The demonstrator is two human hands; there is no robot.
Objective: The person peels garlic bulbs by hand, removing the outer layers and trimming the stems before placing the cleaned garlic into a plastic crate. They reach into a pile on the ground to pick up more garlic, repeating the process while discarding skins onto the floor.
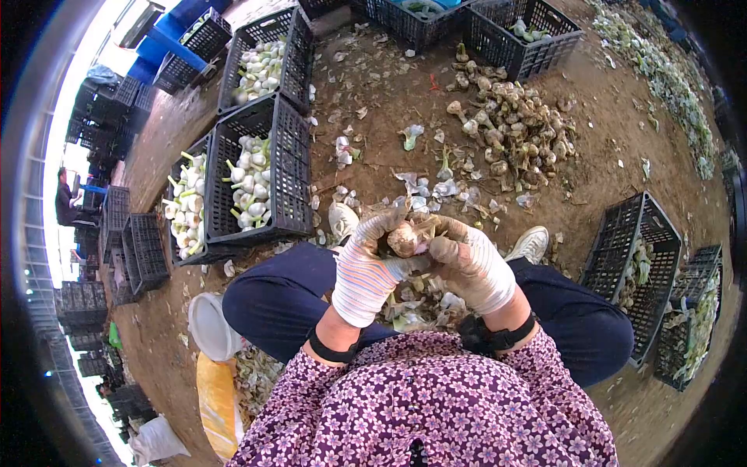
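Observation:
Between my two gloved hands sits a garlic bulb, brownish and still in its dry outer skin, with a bit of stem to the right. My left hand, in a striped work glove, wraps round the bulb's left side. The fingers of my right hand, in a soiled glove, close on its right side and stem. Some fingertips are hidden behind the bulb. Loose peeled skins lie on the ground below my hands.
Ahead to the right is a heap of unpeeled garlic. Cleaned white bulbs fill black crates at the left. More crates with leafy scraps stand at the right. A white bucket is by my left knee. A person sits far left.

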